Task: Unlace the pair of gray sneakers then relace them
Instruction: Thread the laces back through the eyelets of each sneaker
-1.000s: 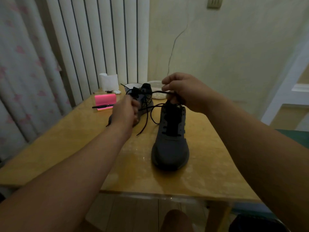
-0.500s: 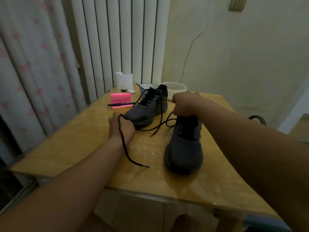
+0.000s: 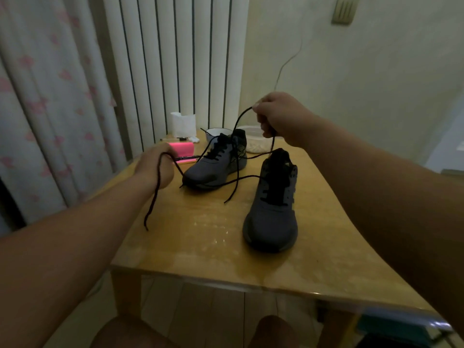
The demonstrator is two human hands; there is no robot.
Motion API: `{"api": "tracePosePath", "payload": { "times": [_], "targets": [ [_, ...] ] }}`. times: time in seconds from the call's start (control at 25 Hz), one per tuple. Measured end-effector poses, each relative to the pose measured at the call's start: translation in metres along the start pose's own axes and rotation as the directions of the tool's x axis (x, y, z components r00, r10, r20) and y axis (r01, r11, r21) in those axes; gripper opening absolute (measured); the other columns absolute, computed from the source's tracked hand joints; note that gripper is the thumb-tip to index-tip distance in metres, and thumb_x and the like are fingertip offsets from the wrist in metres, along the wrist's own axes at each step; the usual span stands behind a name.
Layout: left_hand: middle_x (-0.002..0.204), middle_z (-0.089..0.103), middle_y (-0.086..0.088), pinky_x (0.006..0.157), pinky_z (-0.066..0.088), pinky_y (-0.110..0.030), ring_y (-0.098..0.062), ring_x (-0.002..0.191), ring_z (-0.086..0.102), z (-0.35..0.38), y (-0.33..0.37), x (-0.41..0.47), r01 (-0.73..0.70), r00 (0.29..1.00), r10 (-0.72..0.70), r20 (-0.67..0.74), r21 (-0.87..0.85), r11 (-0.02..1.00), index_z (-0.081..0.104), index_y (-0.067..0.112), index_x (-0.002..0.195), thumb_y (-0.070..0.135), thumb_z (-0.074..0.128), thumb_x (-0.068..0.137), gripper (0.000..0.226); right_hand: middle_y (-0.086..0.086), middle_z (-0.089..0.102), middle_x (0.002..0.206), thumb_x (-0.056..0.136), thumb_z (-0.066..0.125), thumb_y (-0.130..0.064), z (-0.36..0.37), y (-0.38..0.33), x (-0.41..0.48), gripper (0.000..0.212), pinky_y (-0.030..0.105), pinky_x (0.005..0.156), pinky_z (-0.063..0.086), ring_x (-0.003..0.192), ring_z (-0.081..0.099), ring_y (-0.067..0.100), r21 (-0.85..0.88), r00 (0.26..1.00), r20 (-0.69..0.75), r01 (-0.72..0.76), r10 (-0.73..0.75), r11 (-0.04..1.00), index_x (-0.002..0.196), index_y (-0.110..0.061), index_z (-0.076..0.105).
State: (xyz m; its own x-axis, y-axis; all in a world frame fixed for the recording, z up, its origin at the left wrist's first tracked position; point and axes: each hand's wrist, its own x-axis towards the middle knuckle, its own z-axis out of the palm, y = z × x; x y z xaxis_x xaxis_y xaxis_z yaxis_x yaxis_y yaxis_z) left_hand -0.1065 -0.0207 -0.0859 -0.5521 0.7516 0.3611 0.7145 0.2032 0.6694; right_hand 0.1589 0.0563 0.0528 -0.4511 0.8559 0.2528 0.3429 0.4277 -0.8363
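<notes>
The person is sitting at a wooden counter [image 3: 200, 237] and both arms are reaching forward. The left hand [image 3: 154, 167] is hovering low over the left side of the counter. Its fingers are curling around a black lace [image 3: 155, 189], and the loose end is hanging down beside the wrist. The right hand [image 3: 278, 119] is staying higher, above the far end of the counter. It is pinching another part of the lace between thumb and fingers. From there the lace is running down toward the near gray sneaker [image 3: 272, 207], which is standing on the counter with its toe pointing to the person. I cannot tell through which eyelets the lace is passing. The second gray sneaker [image 3: 216, 167] is lying further back and to the left, with its lacing in place. Behind it a pink block [image 3: 182, 149], a white bowl [image 3: 216, 133] and a clear container [image 3: 253, 143] are standing.
</notes>
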Motion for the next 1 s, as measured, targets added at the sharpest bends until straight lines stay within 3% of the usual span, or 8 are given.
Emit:
{"api": "tracePosePath", "payload": {
  "times": [0.08, 0.16, 0.28, 0.44, 0.56, 0.8, 0.92, 1.0],
  "targets": [
    [0.084, 0.058, -0.002, 0.074, 0.046, -0.035, -0.021, 0.081, 0.056, 0.008, 0.022, -0.016, -0.13, 0.975, 0.111, 0.194, 0.09, 0.987, 0.07, 0.024, 0.081, 0.012, 0.065, 0.092, 0.017, 0.009, 0.051, 0.079, 0.107, 0.053, -0.016, -0.007, 0.003, -0.007, 0.032, 0.032, 0.056, 0.042, 0.061, 0.046, 0.017, 0.022, 0.999, -0.005, -0.053, 0.053, 0.998, 0.122, 0.012, 0.058],
    [0.097, 0.063, -0.002, 0.078, 0.05, -0.036, -0.023, 0.092, 0.061, 0.018, 0.041, -0.021, -0.235, 0.919, 0.173, 0.354, 0.143, 0.961, 0.074, 0.023, 0.099, 0.007, 0.065, 0.095, 0.019, 0.009, 0.052, 0.079, 0.107, 0.056, -0.023, -0.01, 0.012, -0.02, 0.025, 0.032, 0.054, 0.041, 0.059, 0.045, 0.017, 0.017, 0.993, -0.008, -0.117, 0.117, 0.993, 0.111, 0.002, 0.062],
    [0.12, 0.068, 0.001, 0.089, 0.051, -0.036, -0.022, 0.112, 0.063, 0.014, 0.091, -0.037, -0.271, 0.935, 0.272, 0.227, -0.035, 0.962, 0.069, 0.02, 0.125, 0.017, 0.046, 0.109, 0.028, 0.008, 0.056, 0.078, 0.108, 0.055, -0.028, -0.013, 0.024, -0.038, 0.026, 0.03, 0.053, 0.042, 0.056, 0.046, 0.016, 0.101, 0.983, -0.023, -0.18, 0.183, 0.978, 0.099, -0.004, 0.063],
    [0.101, 0.079, -0.002, 0.091, 0.049, -0.037, -0.021, 0.104, 0.071, 0.008, 0.164, -0.057, 0.171, 0.829, 0.208, 0.519, -0.59, 0.789, 0.075, 0.01, 0.118, 0.061, 0.034, 0.108, 0.067, 0.007, 0.063, 0.078, 0.106, 0.057, -0.021, -0.012, 0.029, -0.061, 0.027, 0.031, 0.056, 0.05, 0.059, 0.055, 0.015, 0.187, 0.988, 0.086, -0.142, 0.128, 0.972, 0.115, 0.002, 0.068],
    [0.094, 0.074, -0.01, 0.078, 0.055, -0.039, -0.027, 0.09, 0.068, 0.001, 0.197, -0.056, 0.233, 0.88, 0.189, 0.435, -0.744, 0.626, 0.069, 0.005, 0.117, 0.029, 0.051, 0.108, 0.031, 0.007, 0.068, 0.081, 0.106, 0.056, -0.017, -0.013, 0.031, -0.076, 0.023, 0.03, 0.063, 0.057, 0.066, 0.063, 0.017, 0.185, 0.976, 0.199, -0.13, 0.093, 0.974, 0.118, -0.001, 0.068],
    [0.097, 0.07, -0.012, 0.056, 0.049, -0.029, -0.014, 0.059, 0.057, -0.017, 0.224, -0.064, -0.078, 0.86, 0.403, 0.313, -0.7, 0.71, 0.06, 0.007, 0.119, 0.003, 0.049, 0.103, 0.02, 0.014, 0.076, 0.112, 0.108, 0.036, -0.035, -0.039, 0.037, -0.081, 0.047, 0.046, 0.1, 0.055, 0.108, 0.072, 0.03, 0.584, 0.959, 0.246, -0.262, 0.14, 0.768, 0.125, -0.002, 0.065],
    [0.084, 0.062, -0.009, 0.046, 0.033, -0.025, -0.012, 0.051, 0.043, -0.02, 0.229, -0.076, -0.104, 0.691, 0.48, 0.54, -0.583, 0.806, 0.058, 0.012, 0.114, 0.006, 0.049, 0.102, 0.016, 0.012, 0.068, 0.093, 0.108, 0.041, -0.029, -0.054, 0.032, -0.077, 0.033, 0.041, 0.093, 0.056, 0.091, 0.068, 0.03, 0.756, 0.986, 0.156, -0.162, 0.067, 0.634, 0.111, -0.005, 0.063],
    [0.081, 0.062, -0.007, 0.048, 0.032, -0.025, -0.012, 0.053, 0.042, -0.023, 0.226, -0.077, -0.115, 0.662, 0.45, 0.599, -0.513, 0.851, 0.058, 0.016, 0.115, 0.007, 0.049, 0.102, 0.018, 0.005, 0.061, 0.076, 0.107, 0.043, -0.018, -0.065, 0.029, -0.076, 0.021, 0.037, 0.08, 0.058, 0.075, 0.065, 0.022, 0.781, 0.994, 0.03, -0.088, 0.103, 0.619, 0.095, -0.009, 0.059]
  ]
}}
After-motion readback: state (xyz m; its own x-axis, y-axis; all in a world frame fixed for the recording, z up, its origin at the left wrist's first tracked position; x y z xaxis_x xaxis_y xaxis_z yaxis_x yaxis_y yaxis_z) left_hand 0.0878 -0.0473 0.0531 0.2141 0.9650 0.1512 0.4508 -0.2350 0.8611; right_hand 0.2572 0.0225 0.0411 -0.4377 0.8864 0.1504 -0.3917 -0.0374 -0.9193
